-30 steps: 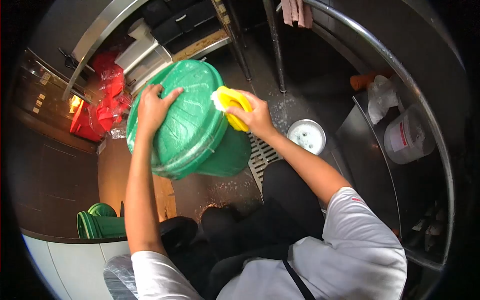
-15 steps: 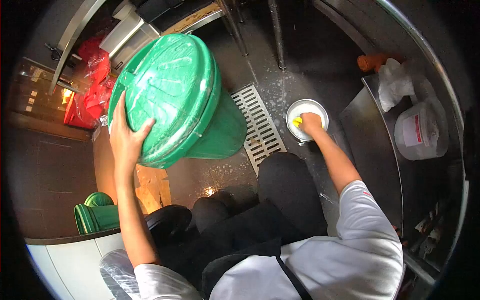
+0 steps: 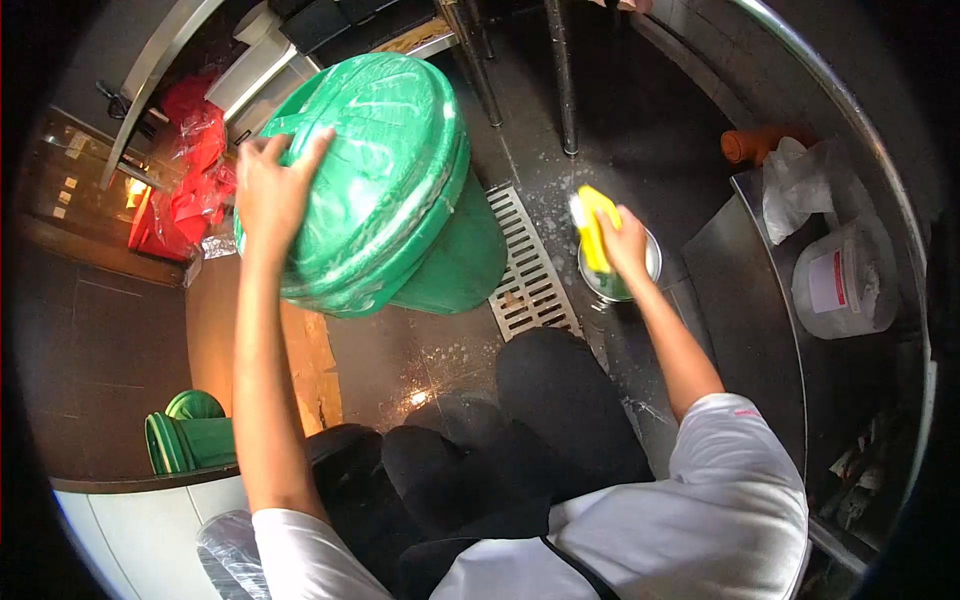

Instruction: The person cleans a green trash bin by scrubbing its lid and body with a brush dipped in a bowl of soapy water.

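Suds (image 3: pixel 437 210) coat the lid (image 3: pixel 375 175) of a green bin (image 3: pixel 462 255) left of the drain grate (image 3: pixel 528 257), apparently unrinsed; the left hand (image 3: pixel 272 195) rests there, fingers spread, while the right hand (image 3: pixel 627 245) clenches a yellow scrubber (image 3: pixel 596 228) right of the grate.

Pale grey shirt (image 3: pixel 670 530) here, short-sleeved, red mark (image 3: pixel 748 412) on the right sleeve (image 3: pixel 735 445), black strap (image 3: pixel 582 569), black trousers (image 3: pixel 570 410)!

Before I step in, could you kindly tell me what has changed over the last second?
The right hand took the yellow plastic scrubbing brush from the rim of the foamy green plastic bin down into the round metal container, then lifted it up again. Nothing was let go. The left hand stays on the bin's lid.
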### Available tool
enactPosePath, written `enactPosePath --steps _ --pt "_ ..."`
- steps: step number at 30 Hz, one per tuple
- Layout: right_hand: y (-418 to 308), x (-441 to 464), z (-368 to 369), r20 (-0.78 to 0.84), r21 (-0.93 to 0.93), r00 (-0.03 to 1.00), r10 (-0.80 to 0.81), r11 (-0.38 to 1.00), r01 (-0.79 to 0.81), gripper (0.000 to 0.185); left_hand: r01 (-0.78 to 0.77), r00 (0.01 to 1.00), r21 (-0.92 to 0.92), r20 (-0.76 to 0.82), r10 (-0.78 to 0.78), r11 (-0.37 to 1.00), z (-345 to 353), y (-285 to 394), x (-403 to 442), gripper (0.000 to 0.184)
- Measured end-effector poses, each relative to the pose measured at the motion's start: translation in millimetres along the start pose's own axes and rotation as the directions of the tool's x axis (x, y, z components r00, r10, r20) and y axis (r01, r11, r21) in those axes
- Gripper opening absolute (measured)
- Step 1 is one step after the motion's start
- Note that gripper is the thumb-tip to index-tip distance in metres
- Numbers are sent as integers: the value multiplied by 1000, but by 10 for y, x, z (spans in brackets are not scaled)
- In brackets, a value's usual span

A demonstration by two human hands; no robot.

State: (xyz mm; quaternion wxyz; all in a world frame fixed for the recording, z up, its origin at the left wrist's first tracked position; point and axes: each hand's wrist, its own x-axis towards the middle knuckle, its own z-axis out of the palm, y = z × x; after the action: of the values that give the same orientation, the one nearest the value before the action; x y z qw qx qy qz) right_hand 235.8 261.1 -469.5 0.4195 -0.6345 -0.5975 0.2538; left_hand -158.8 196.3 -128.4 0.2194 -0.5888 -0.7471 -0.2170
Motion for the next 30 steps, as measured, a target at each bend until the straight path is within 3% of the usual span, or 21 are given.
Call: enactPosePath --steps 1,2,3,4,6,7,9,10,12,13,15,16,19,20,22,23,24,26,28,30 --pt "-544 -54 -8 55 403 997 50 913 -68 30 -91 995 -23 -49 90 996 115 -235 163 74" --pt "-1086 -144 2 77 618 997 25 784 -67 30 -188 978 -41 -95 183 981 193 -370 278 75" --pt "-1605 -261 -16 79 701 995 -64 713 -10 35 -39 998 -211 34 47 977 155 -322 341 75" --pt "-1926 -351 156 72 786 978 -197 614 66 41 -7 997 -246 67 24 969 173 -340 400 78" --pt "-2389 -463 389 -33 697 895 -445 631 340 40 -81 990 -339 82 115 937 221 -409 469 74" --pt "-2619 -448 316 -222 639 840 -495 577 509 41 -131 978 -340 112 179 931 176 -404 485 70" --pt "-2773 -172 540 -167 808 928 -332 494 322 45 -237 939 -322 166 301 917 151 -542 592 65" --pt "-2775 28 656 -110 873 960 -258 437 217 48 -198 938 -359 201 282 912 193 -637 655 66" --pt "-2679 674 960 -224 658 955 -196 692 296 52 -111 933 -425 267 241 898 262 -794 779 67" --pt "-2771 712 927 -320 577 921 -221 726 374 53 -36 932 -398 317 174 917 320 -782 778 71" --pt "-2892 624 820 -480 396 820 -312 757 520 51 -108 949 -201 272 162 974 363 -600 784 80" --pt "-2903 362 709 -367 470 873 -322 746 473 47 -116 947 -153 280 156 981 307 -468 771 84" --pt "-2845 -383 661 -327 664 813 -482 494 561 40 -92 965 -107 236 115 990 467 -511 881 84" --pt "-2865 -441 667 -283 561 758 -588 540 628 41 -92 959 -139 256 126 986 452 -486 902 84" --pt "-2978 -168 669 -190 636 860 -473 608 475 45 -138 967 -199 185 175 970 548 -642 943 78" --pt "-2938 95 802 -171 768 934 -312 552 325 50 -115 967 -229 197 162 967 531 -634 935 74" --pt "-2812 463 973 -131 679 980 -152 706 200 54 -90 965 -257 218 148 962 505 -643 924 70" --pt "-2691 759 1059 -93 645 992 -81 755 122 56 -70 950 -261 276 144 963 499 -656 986 62" --pt "-2692 601 1163 -202 633 972 -117 742 221 57 -48 940 -212 321 116 976 568 -712 1081 54" --pt "-2793 191 888 -254 624 939 -233 702 344 51 -96 950 -33 296 102 995 479 -470 1034 58"
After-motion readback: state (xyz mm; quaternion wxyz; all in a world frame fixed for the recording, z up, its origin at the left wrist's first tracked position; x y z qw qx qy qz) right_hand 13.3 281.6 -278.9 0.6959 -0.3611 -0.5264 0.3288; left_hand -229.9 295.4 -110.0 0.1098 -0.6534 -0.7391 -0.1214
